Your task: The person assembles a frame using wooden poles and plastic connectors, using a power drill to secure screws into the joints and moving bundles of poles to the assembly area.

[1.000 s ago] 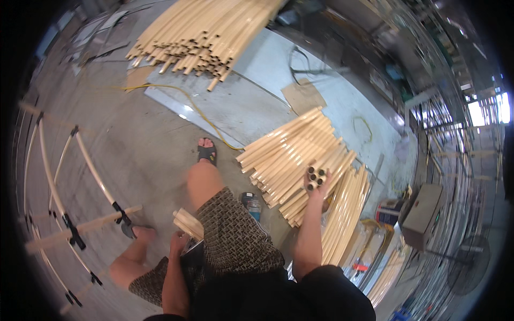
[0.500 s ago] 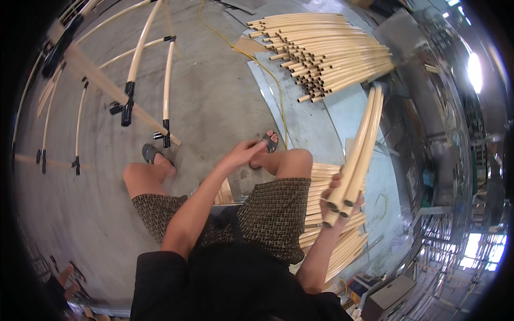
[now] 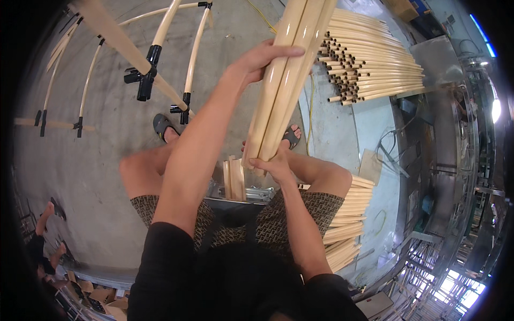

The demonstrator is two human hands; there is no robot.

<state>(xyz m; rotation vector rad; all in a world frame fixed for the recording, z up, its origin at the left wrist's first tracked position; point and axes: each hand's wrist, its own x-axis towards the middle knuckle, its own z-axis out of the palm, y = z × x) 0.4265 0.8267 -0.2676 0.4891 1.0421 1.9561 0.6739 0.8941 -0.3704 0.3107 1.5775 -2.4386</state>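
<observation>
Gripping a bundle of cream tubes [image 3: 281, 101] with both hands, we have the left hand [image 3: 261, 60] curled around its left side well up from the near end, thumb laid across the top; the right hand [image 3: 278, 163] closes around the near end, its thumb over the tubes and its other fingers mostly hidden, so we cannot tell how tightly they press; how many tubes the bundle counts is also hard to tell. It slants away to the right, its far end running out of view; the step in hand, as we judge it, is managing this bundle between two grips; the next move seems to call for an even hold at both places, with the tubes kept parallel, lest one slide out. Left of the right hand and nearer, short pale pieces [image 3: 234, 179] stand at a metal fixture [image 3: 258, 193] between our legs; to the right, a pile of tubes [image 3: 347, 214] lies beside our knee, and a far stack [image 3: 383, 75] turns its open ends left; at far left, a frame with black joints [image 3: 145, 77] stands well apart from our hands.
</observation>
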